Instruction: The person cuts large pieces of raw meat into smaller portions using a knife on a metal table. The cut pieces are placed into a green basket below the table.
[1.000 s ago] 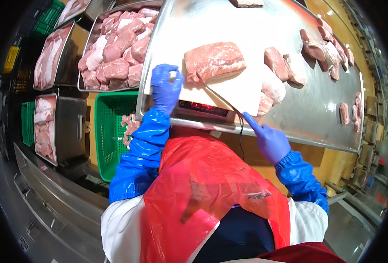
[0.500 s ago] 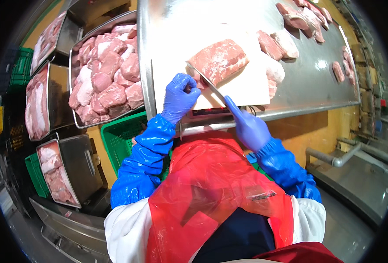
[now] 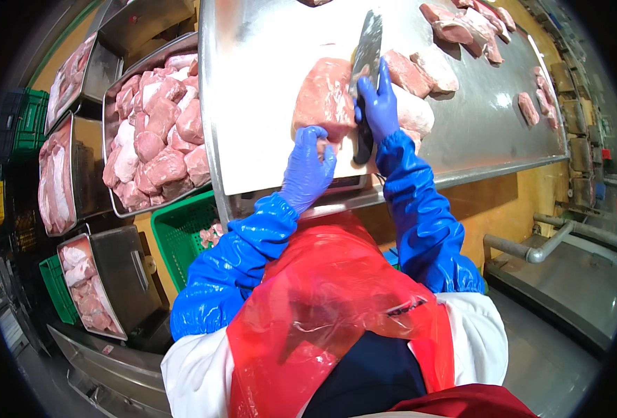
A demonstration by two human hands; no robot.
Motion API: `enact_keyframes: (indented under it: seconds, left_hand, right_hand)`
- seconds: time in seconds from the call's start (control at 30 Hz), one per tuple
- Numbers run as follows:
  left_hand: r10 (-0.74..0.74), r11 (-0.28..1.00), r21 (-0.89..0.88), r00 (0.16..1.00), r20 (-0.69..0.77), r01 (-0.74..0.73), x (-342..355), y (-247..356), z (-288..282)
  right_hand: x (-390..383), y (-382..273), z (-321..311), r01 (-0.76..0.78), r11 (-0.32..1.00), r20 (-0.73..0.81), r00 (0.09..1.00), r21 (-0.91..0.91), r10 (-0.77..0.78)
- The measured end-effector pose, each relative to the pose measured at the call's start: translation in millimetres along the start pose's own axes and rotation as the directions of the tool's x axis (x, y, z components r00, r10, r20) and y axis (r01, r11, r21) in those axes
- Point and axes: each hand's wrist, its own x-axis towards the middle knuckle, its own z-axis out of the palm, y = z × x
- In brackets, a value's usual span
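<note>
A pink slab of meat (image 3: 322, 90) lies on a white cutting board (image 3: 252, 104) on a steel tray. My left hand (image 3: 310, 167), in a blue glove, has its fingers closed on a small flap of meat at the slab's near end. My right hand (image 3: 379, 104), also gloved, grips a long knife (image 3: 365, 52) by its dark handle, the blade pointing away along the slab's right side, with my index finger extended. More cut pieces of meat (image 3: 409, 111) lie just to the right. Part of a scale shows under the board's near edge.
A deep pan heaped with meat chunks (image 3: 156, 146) is at left, beside more meat-filled pans (image 3: 89, 282). A green basket (image 3: 172, 230) with scraps sits below it. Further pieces (image 3: 472, 31) rest on the steel tray (image 3: 489, 139) at right. A metal pipe rail (image 3: 538, 251) is at lower right.
My right hand has moved up and turned the knife from diagonal to pointing away. My left hand has moved right onto the slab's near end. The slab now lies more upright in view.
</note>
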Motion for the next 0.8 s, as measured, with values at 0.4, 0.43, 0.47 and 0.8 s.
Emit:
enact_keyframes:
  seconds: [0.4, 0.43, 0.47, 0.8]
  left_hand:
    - [-0.058, 0.97, 0.227, 0.992, -0.115, 0.083, -25, 8, -14]
    - [-0.06, 0.968, 0.233, 0.99, -0.131, 0.09, -22, 4, -19]
    - [-0.063, 0.968, 0.232, 0.988, -0.142, 0.095, -19, 0, -23]
    - [-0.108, 0.975, 0.206, 0.99, 0.092, 0.087, -13, 4, -50]
  right_hand:
    - [-72, -40, -37, 0.614, 0.405, 0.719, 0.669, -0.677, 0.188]
    - [-81, -42, -59, 0.665, 0.34, 0.74, 0.649, -0.666, 0.18]
    - [-88, -52, -83, 0.675, 0.255, 0.722, 0.648, -0.692, 0.244]
    - [-95, -69, 12, 0.439, 0.744, 0.643, 0.766, -0.504, -0.016]
